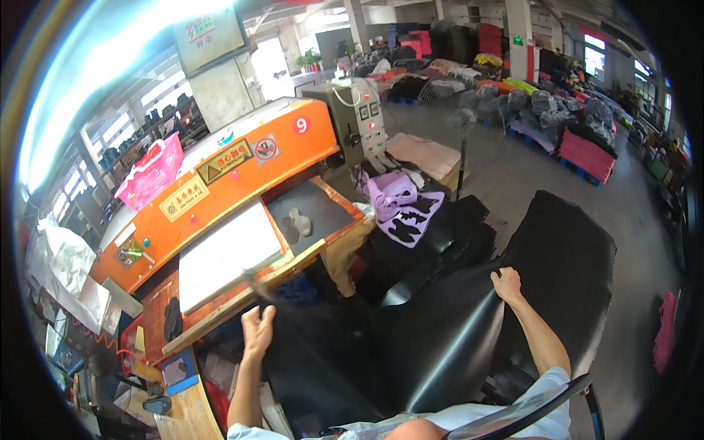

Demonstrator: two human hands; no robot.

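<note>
Left hand: the left hand, fingers curled in and the grip closed on the near-left edge of a glossy black flexible sheet.
Right hand: the right hand, its grip pinched shut on the sheet's upper right edge.
Black sheet: stretched between both hands before the wearer's body, sagging in the middle, a bright streak of light down its right half.
Floor side: a broad, dark, curved-edged sheet at right; beyond the held sheet, a purple sheet with cut-out shapes.
Orange machine: a long orange metal machine behind a red-brown wooden surface bearing a white rectangular board.
</note>
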